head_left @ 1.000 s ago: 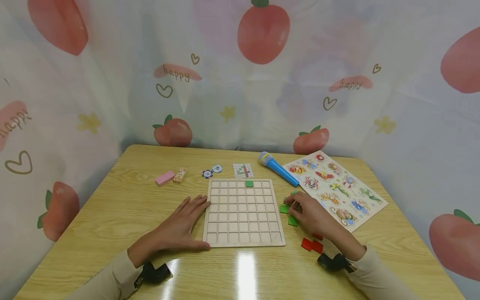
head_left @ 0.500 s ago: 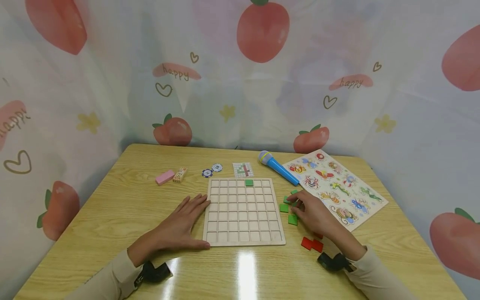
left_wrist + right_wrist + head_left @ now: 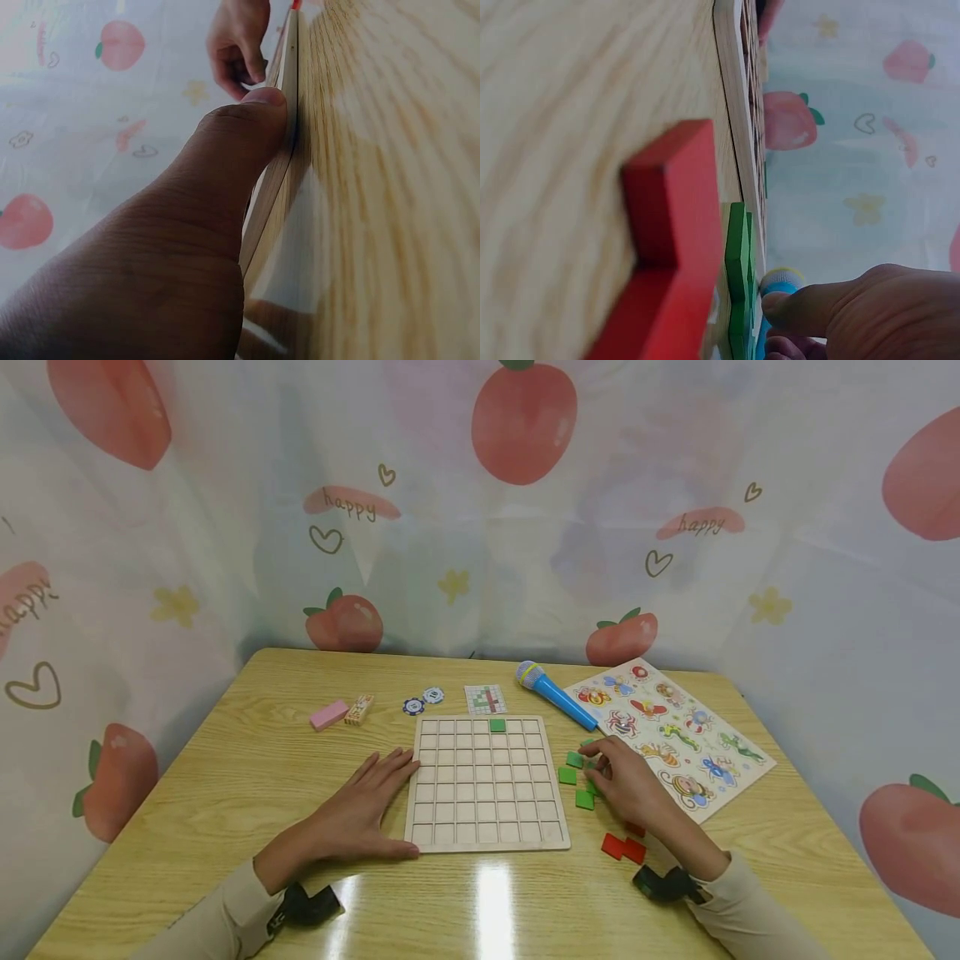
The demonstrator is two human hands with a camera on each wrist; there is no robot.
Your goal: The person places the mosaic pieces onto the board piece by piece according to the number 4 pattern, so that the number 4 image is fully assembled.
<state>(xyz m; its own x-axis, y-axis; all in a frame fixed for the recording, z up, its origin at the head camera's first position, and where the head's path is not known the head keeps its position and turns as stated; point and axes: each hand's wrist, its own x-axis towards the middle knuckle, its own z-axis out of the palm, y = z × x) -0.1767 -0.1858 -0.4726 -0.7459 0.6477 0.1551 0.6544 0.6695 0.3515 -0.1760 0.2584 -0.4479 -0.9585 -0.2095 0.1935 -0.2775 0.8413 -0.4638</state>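
The left hand (image 3: 352, 818) lies with fingers spread along the left edge of the wooden board (image 3: 487, 792), its thumb against the near-left corner. The right hand (image 3: 626, 781) has its fingers bent over the loose green tiles (image 3: 567, 776) to the board's right; whether it pinches one I cannot tell, as the fingers hide the spot. A strip of table (image 3: 495, 914) separates those tiles from the board. Red tiles (image 3: 633, 850) lie nearer the person, the picture sheet (image 3: 660, 727) just beyond the right hand. Compared with a second ago, more green tiles show beside the right fingertips; the left hand has stayed put.
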